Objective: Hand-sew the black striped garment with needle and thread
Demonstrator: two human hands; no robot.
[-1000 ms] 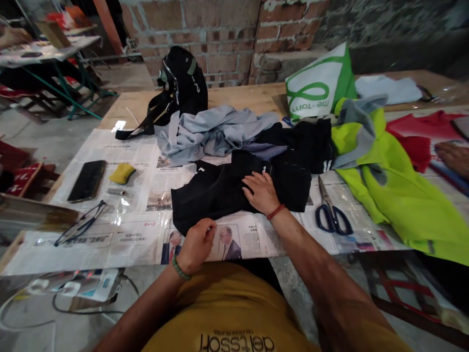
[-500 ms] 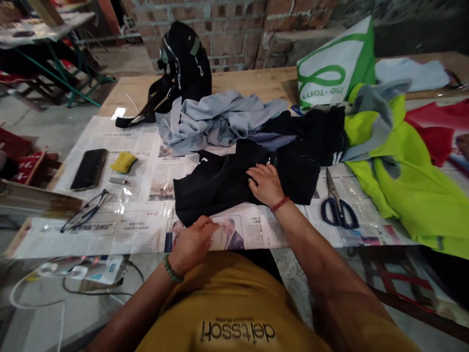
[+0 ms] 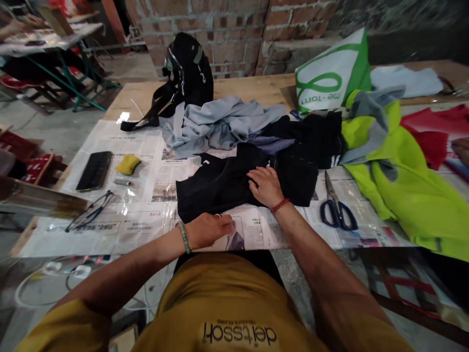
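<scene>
A black garment (image 3: 216, 183) lies folded on the newspaper-covered table. My right hand (image 3: 266, 186), a red bead bracelet at its wrist, rests on the cloth with fingers stretched out. Just below the garment's front edge is my left hand (image 3: 208, 231), wearing a ring and a green bead bracelet. Its fingers are drawn together in a pinch; whatever may be between them is too small to make out. Scissors (image 3: 335, 208) with dark blue handles lie to the right of the cloth.
Behind are crumpled grey cloth (image 3: 223, 122), a black bag (image 3: 194, 71) and a white-green bag (image 3: 326, 76). Neon yellow clothing (image 3: 410, 195) covers the right side. On the left lie a phone (image 3: 94, 171), yellow sponge (image 3: 127, 165), glasses (image 3: 91, 212) and a clear container (image 3: 40, 198).
My left hand has shifted right along the table's front edge, its forearm swinging further across. My right hand stays flat on the black garment. The view has tilted slightly.
</scene>
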